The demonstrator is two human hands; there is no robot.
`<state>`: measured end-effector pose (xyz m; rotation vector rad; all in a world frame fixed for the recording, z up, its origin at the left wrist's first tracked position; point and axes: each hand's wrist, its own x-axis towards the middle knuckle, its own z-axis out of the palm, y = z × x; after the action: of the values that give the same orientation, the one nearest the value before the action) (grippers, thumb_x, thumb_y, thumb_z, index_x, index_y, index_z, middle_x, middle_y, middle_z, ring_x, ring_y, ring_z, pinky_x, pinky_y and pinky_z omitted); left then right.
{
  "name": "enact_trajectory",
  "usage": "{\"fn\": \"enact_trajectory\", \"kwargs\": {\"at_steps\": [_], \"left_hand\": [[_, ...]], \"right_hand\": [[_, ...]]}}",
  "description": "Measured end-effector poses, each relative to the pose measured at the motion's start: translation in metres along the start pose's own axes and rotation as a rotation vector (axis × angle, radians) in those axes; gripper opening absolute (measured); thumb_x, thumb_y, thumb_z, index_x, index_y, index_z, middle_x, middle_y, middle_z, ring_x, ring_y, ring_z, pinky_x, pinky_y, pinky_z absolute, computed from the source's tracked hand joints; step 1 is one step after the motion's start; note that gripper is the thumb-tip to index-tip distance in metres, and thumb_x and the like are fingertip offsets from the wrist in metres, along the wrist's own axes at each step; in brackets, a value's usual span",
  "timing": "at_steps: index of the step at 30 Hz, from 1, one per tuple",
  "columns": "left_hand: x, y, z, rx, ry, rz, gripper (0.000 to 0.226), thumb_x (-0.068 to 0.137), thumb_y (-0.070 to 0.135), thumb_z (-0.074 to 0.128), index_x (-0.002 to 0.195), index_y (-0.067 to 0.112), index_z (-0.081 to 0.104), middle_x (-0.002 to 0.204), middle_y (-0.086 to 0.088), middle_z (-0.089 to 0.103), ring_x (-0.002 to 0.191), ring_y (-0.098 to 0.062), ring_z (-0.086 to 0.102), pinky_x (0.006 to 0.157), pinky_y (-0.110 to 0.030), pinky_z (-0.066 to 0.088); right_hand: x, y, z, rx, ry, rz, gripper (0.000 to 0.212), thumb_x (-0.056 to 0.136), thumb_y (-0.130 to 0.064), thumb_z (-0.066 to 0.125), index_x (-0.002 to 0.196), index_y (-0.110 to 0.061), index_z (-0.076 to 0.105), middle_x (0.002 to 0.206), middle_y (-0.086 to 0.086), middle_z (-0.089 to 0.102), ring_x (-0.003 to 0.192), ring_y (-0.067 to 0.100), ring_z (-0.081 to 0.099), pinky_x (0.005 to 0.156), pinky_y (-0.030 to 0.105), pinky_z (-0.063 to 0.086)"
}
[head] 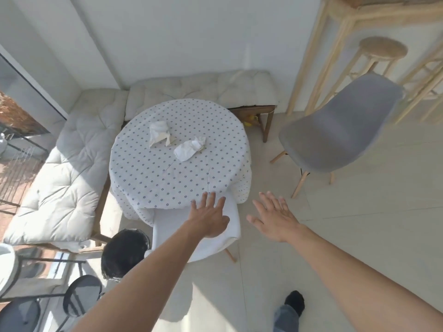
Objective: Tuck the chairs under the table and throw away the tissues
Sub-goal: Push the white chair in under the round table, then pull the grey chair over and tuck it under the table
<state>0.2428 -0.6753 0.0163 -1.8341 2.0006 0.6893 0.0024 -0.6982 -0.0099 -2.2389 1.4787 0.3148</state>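
A round table under a dotted white cloth carries two crumpled white tissues, one tissue to the left and another tissue to its right. A white chair stands at the table's near edge, its seat partly under the cloth. My left hand hovers open over that chair's back, fingers spread. My right hand is open beside it, over bare floor. A grey chair stands apart from the table at the right, turned away.
A cushioned corner bench wraps the table's left and far sides. A black-lined bin sits on the floor left of the white chair. Wooden stools stand at the back right. Dark metal stools are at the lower left.
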Motion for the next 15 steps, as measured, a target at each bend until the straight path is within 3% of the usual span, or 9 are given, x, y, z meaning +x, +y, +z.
{"fn": "enact_trajectory", "kwargs": {"at_steps": [15], "left_hand": [[0.185,0.314,-0.171,0.023,0.13,0.022,0.083,0.103,0.071,0.021,0.166,0.026,-0.01,0.173,-0.01,-0.023,0.159,-0.036,-0.021,0.127,-0.067,-0.002]], "right_hand": [[-0.006,0.355,-0.222,-0.124,0.164,0.127,0.084,0.098,-0.075,0.015,0.162,-0.023,0.013,0.172,0.008,-0.011,0.156,0.028,-0.02,0.125,0.06,-0.007]]}}
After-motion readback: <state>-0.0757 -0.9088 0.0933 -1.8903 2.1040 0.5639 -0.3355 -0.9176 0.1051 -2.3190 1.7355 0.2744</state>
